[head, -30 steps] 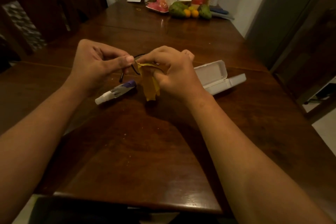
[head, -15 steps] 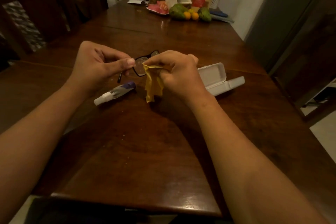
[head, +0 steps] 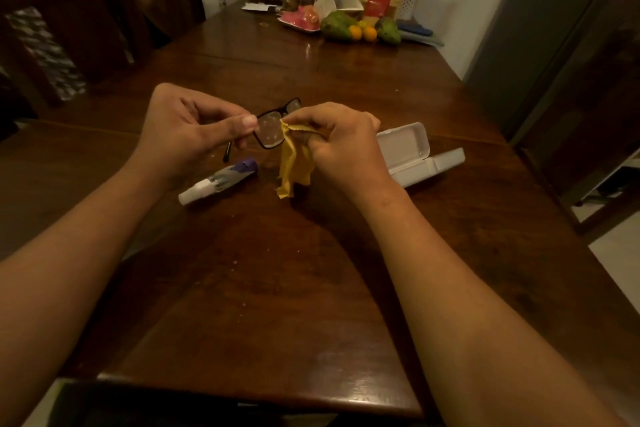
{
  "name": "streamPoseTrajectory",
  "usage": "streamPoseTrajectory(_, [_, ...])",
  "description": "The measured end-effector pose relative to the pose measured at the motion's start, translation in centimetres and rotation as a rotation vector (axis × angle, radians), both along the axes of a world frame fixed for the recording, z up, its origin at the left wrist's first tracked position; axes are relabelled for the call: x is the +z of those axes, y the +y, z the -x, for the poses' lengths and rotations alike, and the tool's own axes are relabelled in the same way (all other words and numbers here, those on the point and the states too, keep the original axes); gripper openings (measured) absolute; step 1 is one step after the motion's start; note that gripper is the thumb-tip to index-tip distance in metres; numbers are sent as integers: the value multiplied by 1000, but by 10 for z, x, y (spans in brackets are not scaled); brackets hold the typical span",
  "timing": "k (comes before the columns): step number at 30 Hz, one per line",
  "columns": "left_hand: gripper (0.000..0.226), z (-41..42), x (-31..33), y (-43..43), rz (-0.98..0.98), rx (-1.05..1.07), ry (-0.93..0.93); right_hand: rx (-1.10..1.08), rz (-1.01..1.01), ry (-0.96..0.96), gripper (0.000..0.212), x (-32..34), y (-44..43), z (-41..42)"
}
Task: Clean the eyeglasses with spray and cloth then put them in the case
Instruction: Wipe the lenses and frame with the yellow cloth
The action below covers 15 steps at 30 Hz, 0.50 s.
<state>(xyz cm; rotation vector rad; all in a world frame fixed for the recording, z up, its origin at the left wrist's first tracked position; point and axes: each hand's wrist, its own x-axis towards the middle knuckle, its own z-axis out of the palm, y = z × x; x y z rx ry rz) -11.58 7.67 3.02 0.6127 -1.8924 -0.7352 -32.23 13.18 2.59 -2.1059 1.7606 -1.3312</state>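
Note:
My left hand (head: 188,125) pinches the black-framed eyeglasses (head: 273,126) at the frame's left corner, holding them above the table. Droplets speckle the near lens. My right hand (head: 341,146) grips a yellow cloth (head: 294,163) against the right edge of that lens, and the cloth's tail hangs down to the table. A small spray bottle (head: 218,180) with a white cap and purple end lies on its side below my left hand. The white glasses case (head: 412,152) lies open just right of my right hand.
The dark wooden table (head: 277,288) stretches away from me. At its far end stand jars, a basket, a pink tray (head: 298,22), green and orange fruit (head: 360,29) and a red packet. A wooden chair (head: 65,31) is at the left, a dark door at the right.
The glasses have turned so the near lens shows. My right hand and the cloth have shifted from over that lens to its right edge.

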Motion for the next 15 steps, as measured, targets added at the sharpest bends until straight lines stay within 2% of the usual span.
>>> streamPoseTrajectory(7, [10,0,-1,-2,11,-4,5,106,44,55,32,4,2,-5])
streamPoseTrajectory(11, [2,1,0,-1,7,-11,6,41,-21,19,26,0,-1,2])
streamPoseTrajectory(15, [3,3,-1,0,-17,3,4,2,76,20,27,-2,-2,-5])
